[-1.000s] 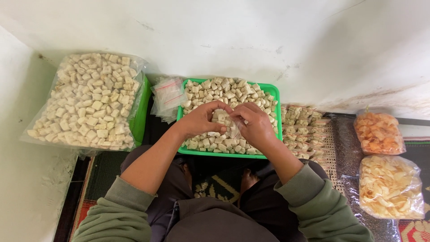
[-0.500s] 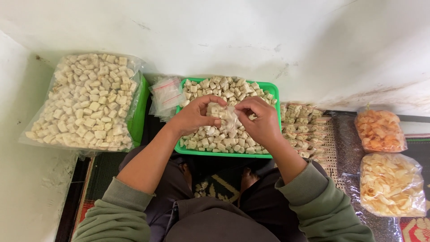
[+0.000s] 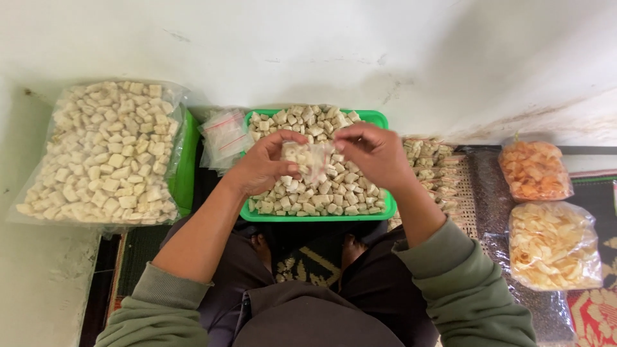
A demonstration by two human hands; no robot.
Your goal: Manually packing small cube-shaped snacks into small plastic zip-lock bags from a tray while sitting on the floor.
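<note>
We hold a small clear bag (image 3: 313,160) of pale cracker cubes between both hands, lifted just above the green tray (image 3: 379,120) so that anything that drops falls back among the loose cubes (image 3: 324,193) heaped there. Our left hand (image 3: 263,166) cups the bag from the side and below, fingers closed around it to carry its weight; our right hand (image 3: 374,153) pinches the upper edge of the bag with its fingertips, keeping the mouth up.

The tray sits on the floor right before our crossed legs, within easy reach of both arms. Just beside its left edge lies a stack of empty little bags (image 3: 225,135), handy for the left hand. Further left, a big sack of the same cubes (image 3: 103,154) rests on a second green tray. To the right of the tray, filled small packets (image 3: 434,170) lie in rows, and beyond them two bags of orange and yellow chips (image 3: 546,212).
</note>
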